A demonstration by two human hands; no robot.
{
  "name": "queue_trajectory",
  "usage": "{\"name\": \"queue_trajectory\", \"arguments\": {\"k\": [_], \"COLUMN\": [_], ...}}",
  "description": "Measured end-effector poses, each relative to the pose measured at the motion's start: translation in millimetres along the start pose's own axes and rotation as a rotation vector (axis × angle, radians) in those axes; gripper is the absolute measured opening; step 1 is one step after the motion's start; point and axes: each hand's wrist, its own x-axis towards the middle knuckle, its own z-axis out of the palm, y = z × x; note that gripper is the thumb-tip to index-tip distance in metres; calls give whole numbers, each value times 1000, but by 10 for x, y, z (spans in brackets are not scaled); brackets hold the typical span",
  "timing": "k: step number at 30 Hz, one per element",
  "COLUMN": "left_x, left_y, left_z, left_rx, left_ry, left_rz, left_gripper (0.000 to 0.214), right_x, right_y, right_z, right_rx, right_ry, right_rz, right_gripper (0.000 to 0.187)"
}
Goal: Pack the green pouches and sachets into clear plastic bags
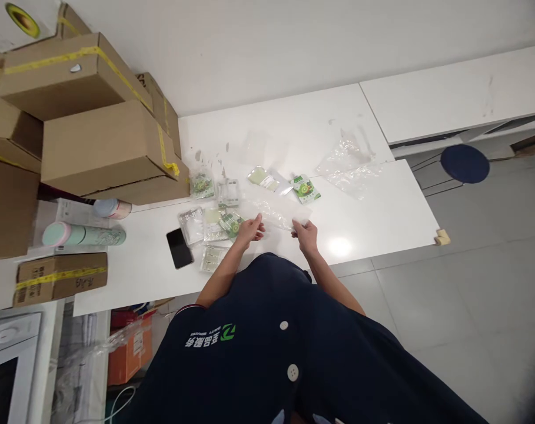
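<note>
A clear plastic bag (273, 213) is stretched between my two hands above the white table. My left hand (251, 230) pinches its left end, and my right hand (305, 234) grips the right end. Just beyond the bag lie a green printed packet (306, 189) and a silvery-green pouch (263, 178). Left of my left hand are several small clear-wrapped packets, among them a green one (231, 222), a pale one (214, 225) and one nearer my body (213, 258). More loose clear plastic bags (349, 165) lie crumpled at the right.
Stacked cardboard boxes (103, 147) fill the table's left side. A black phone (179, 248), a mint-green bottle (84, 234), a small jar (112, 208) and a small taped box (60, 278) are at the left. A blue stool (465, 164) stands beyond the table's right end.
</note>
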Motion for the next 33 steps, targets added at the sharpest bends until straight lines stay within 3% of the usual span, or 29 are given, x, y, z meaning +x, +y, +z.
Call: {"name": "queue_trajectory", "arguments": {"k": [3,5,8,10,14,18,22,24,26,28,30,33], "left_x": [74,121,163,165,99,31,107,180,243,288,324,379], "left_y": [-137,-219,-297,-316,-293,-204,-141,-166,-232,-316,-392,-459], "left_z": [-241,-295,-285,-298,-493,-771,-839,-774,-682,-597,-538,-487], "left_rx": [-160,-335,-408,-332,-219,-416,-439,-381,-326,-177,99,411], "left_ry": [6,3,-17,-96,-212,-280,-196,-124,-101,-115,-103,-24], "left_rz": [-89,-32,142,206,157,94,-170,-260,-175,23,209,342], "left_gripper": [45,36,30,28,29,46,65,56,38,29,36,49], "right_x": [-62,-36,81,178,342,461,584,666,770,898,1046,1285], "right_y": [173,247,327,359,347,234,54,-39,-116,-171,-210,-244], "right_z": [-39,-64,-110,-143,-163,-121,-63,-22,23,52,43,-53], "right_rx": [-130,-125,-49,53,235,298,164,95,33,-79,-208,-493], "right_ry": [-212,-322,-313,-275,-274,-321,-457,-518,-500,-400,-289,-91], "right_rz": [-11,156,432,464,345,191,62,19,32,92,140,36], "right_gripper": [49,51,50,41,34,41,43,41,37,34,34,39]}}
